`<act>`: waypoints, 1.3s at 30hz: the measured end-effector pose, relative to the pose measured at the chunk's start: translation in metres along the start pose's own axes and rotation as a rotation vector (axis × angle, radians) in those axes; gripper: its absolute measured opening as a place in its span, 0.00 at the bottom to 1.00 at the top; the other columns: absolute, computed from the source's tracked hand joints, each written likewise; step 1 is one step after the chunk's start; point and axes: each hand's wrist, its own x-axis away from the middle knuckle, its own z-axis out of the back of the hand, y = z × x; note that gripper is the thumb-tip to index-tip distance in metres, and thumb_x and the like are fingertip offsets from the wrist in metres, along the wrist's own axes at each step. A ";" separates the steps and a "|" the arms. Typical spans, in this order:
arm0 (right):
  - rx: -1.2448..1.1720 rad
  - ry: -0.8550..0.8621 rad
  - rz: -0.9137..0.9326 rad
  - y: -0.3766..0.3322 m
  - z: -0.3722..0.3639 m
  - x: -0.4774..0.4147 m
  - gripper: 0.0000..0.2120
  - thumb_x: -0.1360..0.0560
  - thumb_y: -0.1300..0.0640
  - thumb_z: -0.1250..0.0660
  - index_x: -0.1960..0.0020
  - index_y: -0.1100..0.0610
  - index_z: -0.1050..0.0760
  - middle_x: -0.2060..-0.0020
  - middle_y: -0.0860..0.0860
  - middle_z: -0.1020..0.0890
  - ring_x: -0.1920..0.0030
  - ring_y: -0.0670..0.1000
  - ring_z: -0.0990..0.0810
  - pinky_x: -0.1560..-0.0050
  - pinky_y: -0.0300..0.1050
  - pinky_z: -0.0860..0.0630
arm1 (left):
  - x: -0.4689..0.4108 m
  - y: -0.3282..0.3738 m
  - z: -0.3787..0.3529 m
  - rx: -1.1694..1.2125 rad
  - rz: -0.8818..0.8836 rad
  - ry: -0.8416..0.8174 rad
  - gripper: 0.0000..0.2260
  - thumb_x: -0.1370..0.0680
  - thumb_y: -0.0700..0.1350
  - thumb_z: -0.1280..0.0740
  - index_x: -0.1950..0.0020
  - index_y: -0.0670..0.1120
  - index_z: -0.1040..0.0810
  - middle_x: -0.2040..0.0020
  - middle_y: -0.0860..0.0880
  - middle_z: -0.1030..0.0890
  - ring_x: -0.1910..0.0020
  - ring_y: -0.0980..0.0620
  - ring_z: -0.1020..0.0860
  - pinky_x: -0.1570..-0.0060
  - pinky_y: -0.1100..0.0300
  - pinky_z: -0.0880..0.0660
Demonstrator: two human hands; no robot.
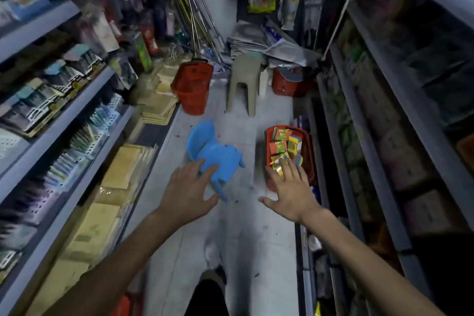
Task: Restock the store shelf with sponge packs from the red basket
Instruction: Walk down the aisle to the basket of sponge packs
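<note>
Your left hand [188, 187], at 7 o'clock, shows a wide, empty grip with fingers spread over the tipped blue plastic child's chair [213, 151]. Your right hand [289, 187], at 5 o'clock, shows the same wide grip above the near end of the red plastic basket [267, 146]; contact cannot be confirmed. Yellow-green sponge packs [284, 143] fill this basket on the floor, beside the grey store shelf [377, 161] at 3 o'clock. A beige plastic stool [243, 84] stands at 12 o'clock.
</note>
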 end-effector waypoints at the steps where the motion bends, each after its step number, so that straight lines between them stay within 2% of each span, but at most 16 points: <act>1: 0.001 -0.006 -0.007 0.003 0.003 -0.026 0.44 0.24 0.31 0.39 0.16 0.48 0.51 0.17 0.58 0.54 0.17 0.62 0.60 0.20 0.61 0.58 | -0.025 -0.012 -0.001 0.002 -0.010 0.002 0.35 0.27 0.66 0.39 0.23 0.51 0.29 0.28 0.38 0.26 0.31 0.36 0.25 0.37 0.36 0.25; 6: 0.047 -0.044 -0.029 0.014 0.022 -0.159 0.46 0.24 0.33 0.36 0.16 0.49 0.53 0.17 0.61 0.55 0.18 0.63 0.60 0.20 0.62 0.59 | -0.148 -0.075 -0.006 -0.011 -0.042 -0.028 0.35 0.27 0.65 0.38 0.26 0.48 0.25 0.30 0.36 0.24 0.35 0.35 0.22 0.41 0.36 0.24; 12: 0.059 -0.055 -0.120 0.027 0.061 -0.266 0.43 0.23 0.38 0.34 0.16 0.48 0.51 0.17 0.60 0.52 0.17 0.62 0.55 0.19 0.60 0.56 | -0.264 -0.136 0.014 0.036 -0.062 -0.038 0.35 0.29 0.65 0.38 0.25 0.51 0.31 0.31 0.34 0.24 0.35 0.32 0.22 0.43 0.35 0.22; 18: 0.040 -0.058 -0.164 0.032 0.084 -0.335 0.43 0.24 0.38 0.32 0.17 0.50 0.47 0.18 0.61 0.49 0.18 0.62 0.53 0.20 0.61 0.54 | -0.344 -0.163 0.037 0.028 -0.090 0.002 0.35 0.27 0.65 0.40 0.22 0.51 0.32 0.26 0.36 0.28 0.29 0.33 0.27 0.38 0.32 0.26; 24: 0.032 -0.062 -0.136 0.037 0.100 -0.394 0.41 0.22 0.38 0.35 0.17 0.49 0.49 0.18 0.60 0.51 0.17 0.62 0.55 0.20 0.60 0.56 | -0.392 -0.173 0.052 0.027 -0.070 0.044 0.37 0.28 0.65 0.40 0.22 0.51 0.31 0.25 0.38 0.28 0.28 0.34 0.29 0.35 0.34 0.28; 28: 0.000 -0.058 -0.130 0.044 0.108 -0.427 0.41 0.22 0.37 0.36 0.17 0.49 0.50 0.18 0.59 0.51 0.18 0.62 0.55 0.20 0.60 0.55 | -0.424 -0.177 0.053 0.002 -0.090 0.028 0.37 0.28 0.65 0.41 0.22 0.50 0.30 0.27 0.37 0.27 0.30 0.34 0.27 0.37 0.36 0.26; 36: -0.099 -0.060 -0.238 0.100 0.106 -0.466 0.40 0.22 0.36 0.36 0.17 0.49 0.47 0.18 0.60 0.48 0.18 0.61 0.52 0.20 0.59 0.53 | -0.520 -0.138 0.047 -0.051 -0.235 -0.087 0.37 0.28 0.66 0.42 0.22 0.49 0.29 0.28 0.37 0.25 0.31 0.35 0.26 0.37 0.38 0.25; 39: -0.133 -0.067 -0.320 0.136 0.102 -0.474 0.41 0.26 0.33 0.40 0.18 0.50 0.42 0.19 0.61 0.44 0.18 0.62 0.48 0.21 0.58 0.52 | -0.567 -0.106 0.043 -0.088 -0.337 -0.127 0.37 0.28 0.65 0.42 0.22 0.51 0.29 0.28 0.39 0.25 0.30 0.35 0.26 0.37 0.37 0.26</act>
